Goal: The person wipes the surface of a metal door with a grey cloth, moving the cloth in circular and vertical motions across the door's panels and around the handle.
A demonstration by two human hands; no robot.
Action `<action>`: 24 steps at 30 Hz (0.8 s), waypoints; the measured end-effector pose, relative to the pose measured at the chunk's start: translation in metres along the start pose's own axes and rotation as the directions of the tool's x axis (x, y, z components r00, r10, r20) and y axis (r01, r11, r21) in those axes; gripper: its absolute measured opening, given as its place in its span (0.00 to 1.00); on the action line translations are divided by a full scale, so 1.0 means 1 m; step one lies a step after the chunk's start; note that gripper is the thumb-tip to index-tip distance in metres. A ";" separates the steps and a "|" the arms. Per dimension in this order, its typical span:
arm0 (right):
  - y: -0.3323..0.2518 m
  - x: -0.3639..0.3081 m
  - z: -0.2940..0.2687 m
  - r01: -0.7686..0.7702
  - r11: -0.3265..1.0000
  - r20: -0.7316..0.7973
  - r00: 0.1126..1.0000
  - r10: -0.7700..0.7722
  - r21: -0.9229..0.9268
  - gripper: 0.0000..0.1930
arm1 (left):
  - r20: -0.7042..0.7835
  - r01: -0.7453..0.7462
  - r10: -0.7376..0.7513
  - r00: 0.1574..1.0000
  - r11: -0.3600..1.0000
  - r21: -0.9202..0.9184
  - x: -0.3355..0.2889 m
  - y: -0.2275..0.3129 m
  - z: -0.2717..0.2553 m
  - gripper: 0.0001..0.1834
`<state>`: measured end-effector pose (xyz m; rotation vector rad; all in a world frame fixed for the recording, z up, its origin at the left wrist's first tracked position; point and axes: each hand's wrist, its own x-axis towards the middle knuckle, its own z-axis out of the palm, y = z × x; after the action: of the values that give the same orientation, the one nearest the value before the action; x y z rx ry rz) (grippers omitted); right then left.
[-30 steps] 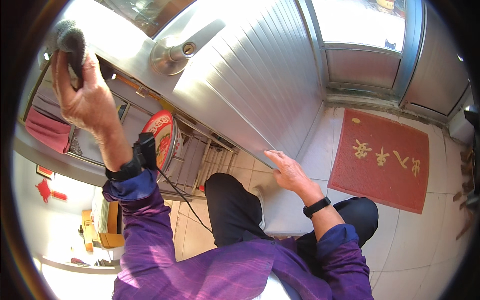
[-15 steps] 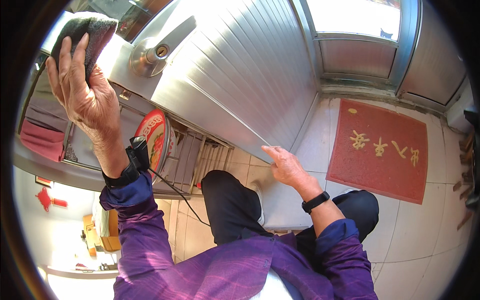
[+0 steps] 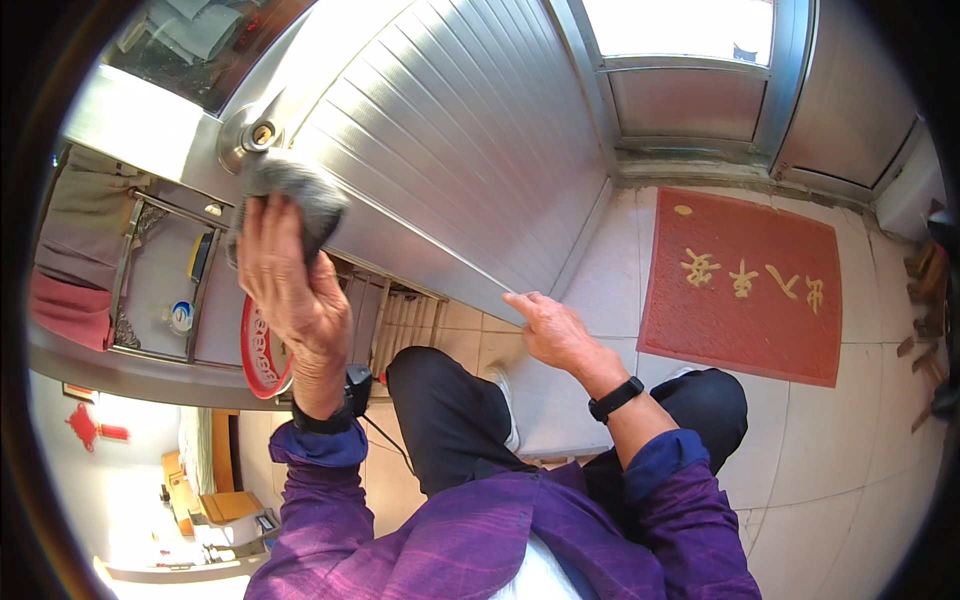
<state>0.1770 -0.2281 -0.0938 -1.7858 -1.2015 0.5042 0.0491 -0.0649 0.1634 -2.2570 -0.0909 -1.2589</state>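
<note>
While the left hand grasps a grey plush cloth, wiping beyond its fingers seems unfinished; right hand's grip unclear

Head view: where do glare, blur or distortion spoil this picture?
In the head view, glare washes out part of the silver ribbed metal door and whitens the upper-right window pane; in the same view, the left hand and the fuzzy grey cloth look slightly soft, perhaps from motion; fisheye distortion in the head view bends joints in the pale tiled floor.
</note>
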 end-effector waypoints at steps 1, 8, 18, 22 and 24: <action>-0.001 0.000 0.000 -0.009 1.000 0.006 1.000 0.009 0.008 0.29 | 0.071 0.000 0.001 0.997 1.000 -0.006 -0.011 0.006 0.002 0.19; -0.009 0.004 -0.007 0.051 0.974 0.029 0.998 -0.059 0.219 0.31 | 0.268 0.118 -0.087 0.959 0.987 -0.104 -0.070 0.054 0.032 0.24; -0.024 0.000 -0.018 -0.104 0.485 0.077 0.994 0.074 0.869 0.24 | 0.658 0.642 -0.245 0.712 0.608 -0.468 -0.145 0.129 0.081 0.29; -0.026 -0.002 -0.013 -0.026 0.498 -0.048 0.990 0.134 0.867 0.21 | 0.595 0.556 -0.225 0.772 0.693 -0.459 -0.137 0.140 0.076 0.28; -0.024 -0.001 -0.012 0.044 0.542 -0.159 0.973 0.166 0.839 0.17 | 0.580 0.520 -0.194 0.791 0.711 -0.472 -0.127 0.144 0.072 0.28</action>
<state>0.1729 -0.2310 -0.0675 -0.9806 -0.5427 0.7459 0.0778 -0.1259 -0.0301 -3.2475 -0.4012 -0.9260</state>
